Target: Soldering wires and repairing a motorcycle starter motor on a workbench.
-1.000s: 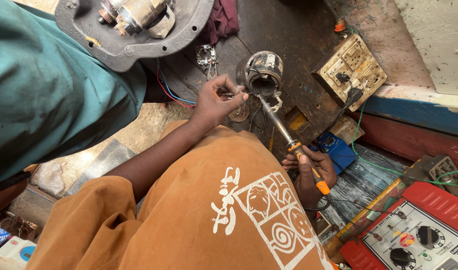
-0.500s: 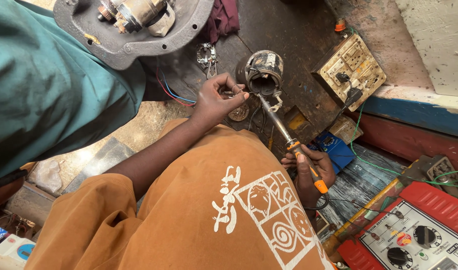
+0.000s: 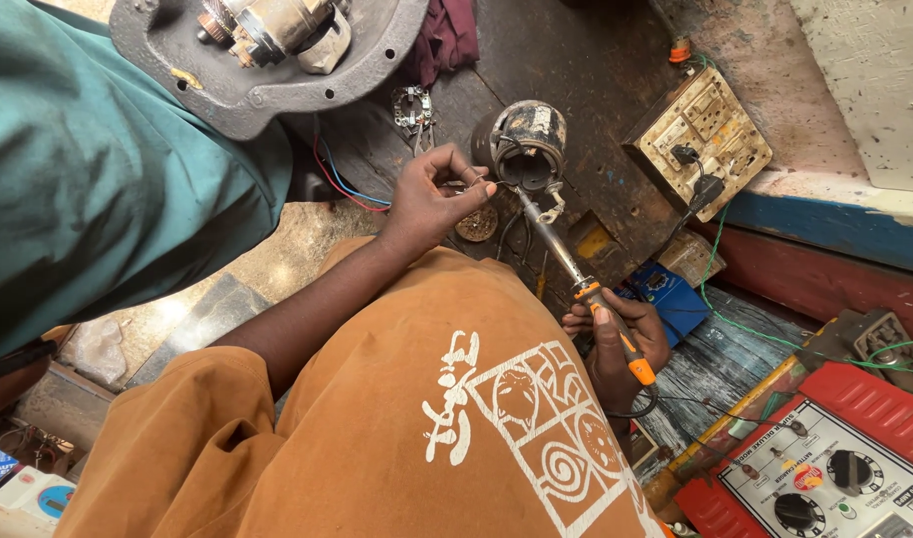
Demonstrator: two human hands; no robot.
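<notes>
My left hand (image 3: 431, 199) pinches a thin wire (image 3: 479, 185) between thumb and fingers, right beside a small dark metal cylinder (image 3: 531, 134) standing on the dark workbench (image 3: 576, 60). In my right hand (image 3: 616, 344) is a soldering iron (image 3: 561, 249), gripped by its orange and black handle. Its long shaft slants up and left, and the tip touches the cylinder's lower rim, close to the wire. My orange printed shirt (image 3: 426, 428) fills the lower middle of the view.
A person in a teal garment (image 3: 98, 179) crowds the left side. A grey metal motor housing (image 3: 257, 70) lies at the top left, a worn switch board (image 3: 700, 139) with a plugged-in cord at the right, a blue box (image 3: 670, 294) below it, and a red dial unit (image 3: 835, 468) at the bottom right.
Nothing has visibly moved apart from a slight shift of the view; both hands, the wire and the iron stay at the cylinder.
</notes>
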